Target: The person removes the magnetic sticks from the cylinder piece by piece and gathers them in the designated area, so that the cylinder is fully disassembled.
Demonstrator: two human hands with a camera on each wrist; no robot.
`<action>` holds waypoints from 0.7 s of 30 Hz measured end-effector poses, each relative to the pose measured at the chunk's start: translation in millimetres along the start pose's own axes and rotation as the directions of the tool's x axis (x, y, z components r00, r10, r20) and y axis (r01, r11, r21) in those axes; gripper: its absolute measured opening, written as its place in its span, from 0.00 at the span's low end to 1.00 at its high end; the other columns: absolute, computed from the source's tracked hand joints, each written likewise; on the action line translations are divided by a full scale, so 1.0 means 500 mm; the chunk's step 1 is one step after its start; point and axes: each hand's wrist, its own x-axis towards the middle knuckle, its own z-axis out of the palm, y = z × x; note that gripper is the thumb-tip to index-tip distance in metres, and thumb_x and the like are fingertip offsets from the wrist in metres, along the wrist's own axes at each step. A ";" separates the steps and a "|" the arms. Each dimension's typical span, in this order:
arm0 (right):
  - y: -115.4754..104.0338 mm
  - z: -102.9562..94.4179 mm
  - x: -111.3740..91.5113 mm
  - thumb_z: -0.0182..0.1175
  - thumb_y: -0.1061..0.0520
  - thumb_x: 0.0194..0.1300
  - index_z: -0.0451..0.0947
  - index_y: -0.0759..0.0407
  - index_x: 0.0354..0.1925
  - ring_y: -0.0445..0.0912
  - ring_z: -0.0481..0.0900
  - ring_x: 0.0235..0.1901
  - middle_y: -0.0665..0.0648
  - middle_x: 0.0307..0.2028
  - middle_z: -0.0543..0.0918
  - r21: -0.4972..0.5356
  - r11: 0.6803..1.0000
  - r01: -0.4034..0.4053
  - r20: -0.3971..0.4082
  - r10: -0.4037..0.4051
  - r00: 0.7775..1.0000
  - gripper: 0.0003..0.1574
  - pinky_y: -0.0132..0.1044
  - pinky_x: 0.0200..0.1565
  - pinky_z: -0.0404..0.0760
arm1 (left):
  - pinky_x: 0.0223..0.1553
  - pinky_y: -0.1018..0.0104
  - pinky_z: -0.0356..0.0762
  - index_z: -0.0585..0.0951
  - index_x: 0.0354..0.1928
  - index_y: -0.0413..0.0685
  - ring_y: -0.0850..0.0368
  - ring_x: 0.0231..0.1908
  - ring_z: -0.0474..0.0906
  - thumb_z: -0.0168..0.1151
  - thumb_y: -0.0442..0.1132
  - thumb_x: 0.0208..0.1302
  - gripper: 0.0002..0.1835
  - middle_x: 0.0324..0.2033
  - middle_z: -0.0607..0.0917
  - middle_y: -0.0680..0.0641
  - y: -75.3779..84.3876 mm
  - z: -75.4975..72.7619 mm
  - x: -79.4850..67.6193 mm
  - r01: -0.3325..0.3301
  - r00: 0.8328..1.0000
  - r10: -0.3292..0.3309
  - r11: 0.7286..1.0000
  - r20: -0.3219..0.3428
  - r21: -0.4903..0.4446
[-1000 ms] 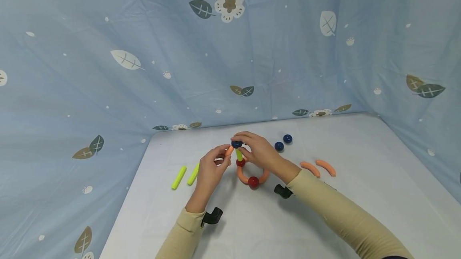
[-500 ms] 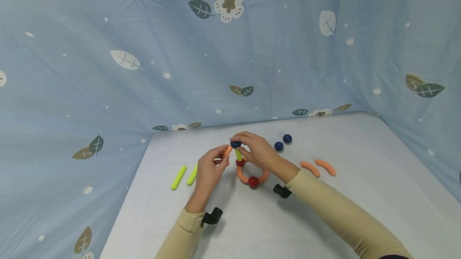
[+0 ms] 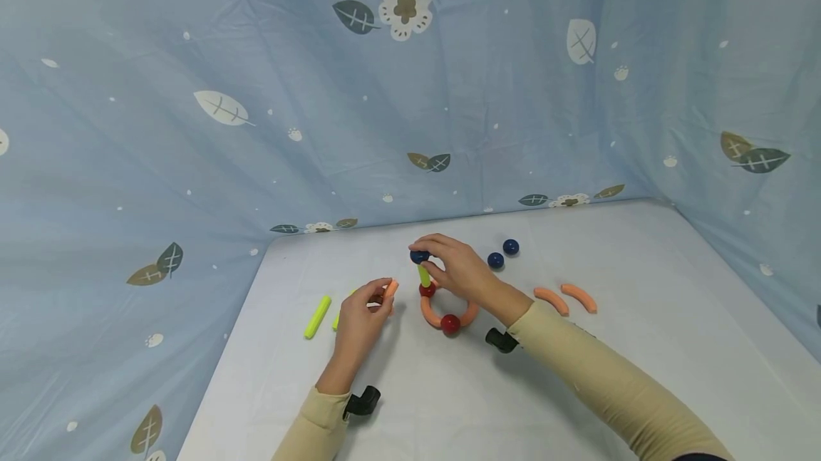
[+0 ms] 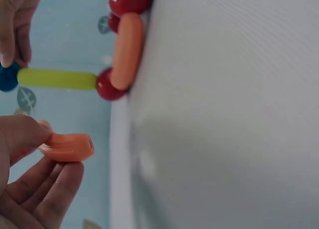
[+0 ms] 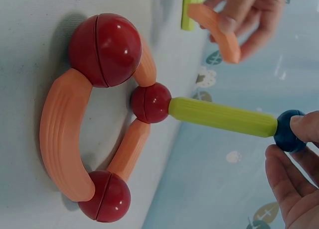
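My left hand [image 3: 362, 318] pinches a curved orange rod [image 4: 67, 147] between thumb and fingers, held up off the table to the left of the ring. My right hand [image 3: 458, 265] grips a dark blue ball [image 5: 289, 131] that sits atop an upright yellow-green rod [image 5: 223, 116]. The rod's lower end meets a red ball [image 5: 151, 102] in a ring lying on the table. Curved orange rods [image 5: 65, 134] and red balls make up that ring. Its larger-looking near ball [image 5: 104, 50] shows a seam line in the right wrist view.
Yellow-green rods [image 3: 317, 317] lie left, one partly behind my left hand. Two blue balls [image 3: 496, 260] rest at the back right. Two loose curved orange rods [image 3: 579, 298] lie right, near my right sleeve. A patterned blue curtain [image 3: 346, 90] borders the white table [image 3: 449, 404].
My left hand has drawn away from the blue ball, left and toward me, with the curved orange rod still pinched. My right hand has stayed on the blue ball.
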 end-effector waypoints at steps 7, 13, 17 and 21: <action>-0.003 0.000 0.000 0.68 0.61 0.68 0.80 0.52 0.62 0.47 0.80 0.59 0.53 0.60 0.80 0.002 1.000 -0.027 0.008 0.027 1.000 0.25 0.42 0.59 0.80 | 0.40 0.64 0.86 0.84 0.58 0.48 0.55 0.39 0.85 0.70 0.30 0.63 0.21 0.40 0.87 0.48 -0.039 -0.019 -0.017 0.070 0.997 -0.071 0.997 0.023 0.031; -0.006 -0.001 0.001 0.68 0.61 0.68 0.79 0.52 0.63 0.48 0.79 0.60 0.53 0.61 0.80 0.005 0.999 -0.042 0.021 0.042 0.999 0.26 0.43 0.60 0.79 | 0.36 0.66 0.84 0.83 0.60 0.50 0.56 0.39 0.84 0.69 0.30 0.63 0.22 0.41 0.87 0.48 -0.063 -0.040 -0.025 0.122 0.991 -0.124 0.991 0.047 0.061; -0.007 -0.001 0.000 0.67 0.61 0.68 0.79 0.51 0.63 0.47 0.79 0.60 0.53 0.61 0.80 0.006 0.999 -0.045 0.023 0.045 0.999 0.25 0.43 0.60 0.79 | 0.31 0.68 0.80 0.84 0.60 0.49 0.58 0.36 0.83 0.69 0.32 0.64 0.21 0.41 0.87 0.48 -0.070 -0.053 -0.027 0.148 0.986 -0.153 0.986 0.061 0.081; -0.007 -0.001 -0.001 0.67 0.61 0.68 0.80 0.51 0.62 0.47 0.79 0.60 0.53 0.61 0.80 0.013 0.999 -0.041 0.020 0.041 0.999 0.25 0.43 0.59 0.80 | 0.28 0.69 0.78 0.85 0.58 0.47 0.60 0.32 0.83 0.69 0.33 0.65 0.19 0.38 0.87 0.47 -0.077 -0.063 -0.027 0.173 0.982 -0.181 0.979 0.063 0.108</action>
